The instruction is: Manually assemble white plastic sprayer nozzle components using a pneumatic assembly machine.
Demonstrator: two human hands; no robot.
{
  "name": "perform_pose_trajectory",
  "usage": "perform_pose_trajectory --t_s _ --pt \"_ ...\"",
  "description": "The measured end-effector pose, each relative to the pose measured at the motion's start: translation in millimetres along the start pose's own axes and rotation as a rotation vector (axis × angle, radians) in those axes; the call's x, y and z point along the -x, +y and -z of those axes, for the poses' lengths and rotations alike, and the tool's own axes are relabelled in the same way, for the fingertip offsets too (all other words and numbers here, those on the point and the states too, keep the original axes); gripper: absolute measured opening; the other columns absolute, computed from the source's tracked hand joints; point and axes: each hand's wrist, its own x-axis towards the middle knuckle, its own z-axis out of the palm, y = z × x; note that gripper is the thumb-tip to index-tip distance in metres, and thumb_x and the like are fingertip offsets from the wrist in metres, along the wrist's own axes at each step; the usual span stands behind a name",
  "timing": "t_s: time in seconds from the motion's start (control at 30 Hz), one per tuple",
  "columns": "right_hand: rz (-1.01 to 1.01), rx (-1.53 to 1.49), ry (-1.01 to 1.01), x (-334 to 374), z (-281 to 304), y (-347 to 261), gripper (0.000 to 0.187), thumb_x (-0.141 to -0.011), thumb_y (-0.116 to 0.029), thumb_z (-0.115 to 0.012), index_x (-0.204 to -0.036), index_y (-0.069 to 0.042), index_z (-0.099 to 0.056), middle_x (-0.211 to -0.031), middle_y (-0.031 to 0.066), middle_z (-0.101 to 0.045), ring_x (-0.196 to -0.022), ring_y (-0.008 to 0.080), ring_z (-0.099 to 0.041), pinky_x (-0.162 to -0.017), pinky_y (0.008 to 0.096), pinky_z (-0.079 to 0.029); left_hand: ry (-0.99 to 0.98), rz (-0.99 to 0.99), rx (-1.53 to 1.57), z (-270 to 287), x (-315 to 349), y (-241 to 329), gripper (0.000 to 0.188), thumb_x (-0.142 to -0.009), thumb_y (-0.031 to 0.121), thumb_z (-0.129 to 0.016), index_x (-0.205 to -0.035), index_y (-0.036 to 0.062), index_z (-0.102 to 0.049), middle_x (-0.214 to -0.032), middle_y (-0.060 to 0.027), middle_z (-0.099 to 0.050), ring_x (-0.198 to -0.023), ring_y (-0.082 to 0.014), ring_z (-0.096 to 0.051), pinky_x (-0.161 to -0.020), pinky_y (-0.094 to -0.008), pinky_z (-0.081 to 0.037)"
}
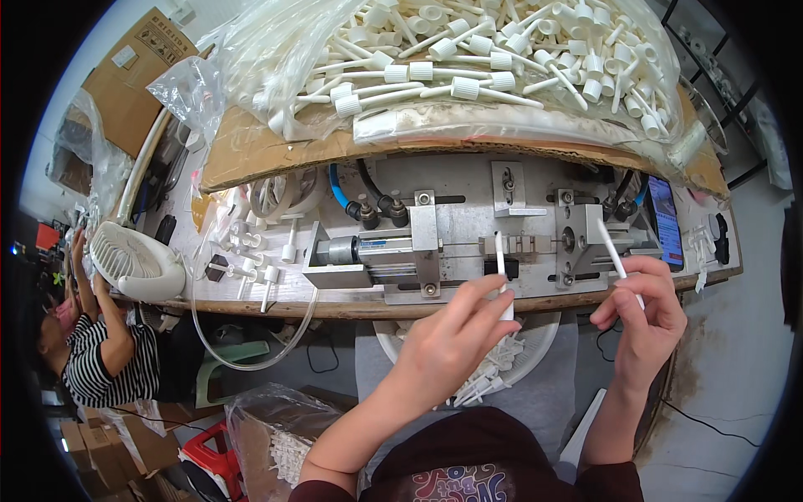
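My left hand (452,330) pinches a white applicator cap (508,311) between thumb and fingers, its thin stem pointing up in front of the metal clamping fixture (523,244). To the right, my right hand (648,322) grips a slim white applicator stem (609,244), tilted up and to the left; its lower end pokes out by the fingers, and whether a cap is attached is hidden. Both hands are at the bench's front edge. A pneumatic cylinder (385,248) lies left of the fixture, and a metal block with a round bore (579,241) stands to its right.
Cardboard (276,159) above the fixture bears a heap of white capped applicators (468,71). Below the bench edge sits a white basin (544,356) of white pieces. A phone (665,222) lies right, a white fan (138,261) left. Another person (109,351) is far left.
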Motion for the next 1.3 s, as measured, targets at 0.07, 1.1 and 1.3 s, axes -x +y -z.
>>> perform_pose_trajectory --t_s 0.07,1.1,1.3 --pt "0.016 -0.038 -0.026 0.8 2.1 3.7 0.027 -0.079 0.012 -0.071 -0.105 0.006 -0.069 -0.124 0.0215 -0.059 -0.074 0.0227 -0.073 -0.070 0.0260 -0.060 0.010 -0.077 -0.144 -7.5 -2.1 -2.0 0.033 -0.079 0.012 -0.083 -0.107 -0.0004 -0.072 -0.117 -0.0143 -0.069 -0.079 -0.0201 -0.072 -0.065 -0.0302 -0.058" --pt "0.549 0.878 -0.464 3.9 -56.2 18.9 0.029 -0.071 -0.010 -0.080 -0.097 -0.004 -0.069 -0.121 0.0122 -0.071 -0.062 0.0179 -0.062 -0.058 0.0287 -0.049 0.292 -0.126 -0.721 113.0 -124.4 -54.6 0.018 -0.088 0.013 -0.074 -0.104 0.0053 -0.076 -0.102 -0.0081 -0.076 -0.091 -0.0246 -0.070 -0.084 -0.0345 -0.053" --pt "0.528 0.950 -0.451 -8.2 -65.0 15.9 0.026 -0.071 -0.008 -0.081 -0.094 -0.004 -0.070 -0.122 0.0120 -0.072 -0.056 0.0191 -0.059 -0.056 0.0297 -0.047 0.055 0.177 -0.599 126.6 -140.1 -58.7 0.024 -0.089 0.021 -0.073 -0.104 0.0025 -0.074 -0.098 -0.0107 -0.073 -0.094 -0.0208 -0.069 -0.082 -0.0332 -0.053"
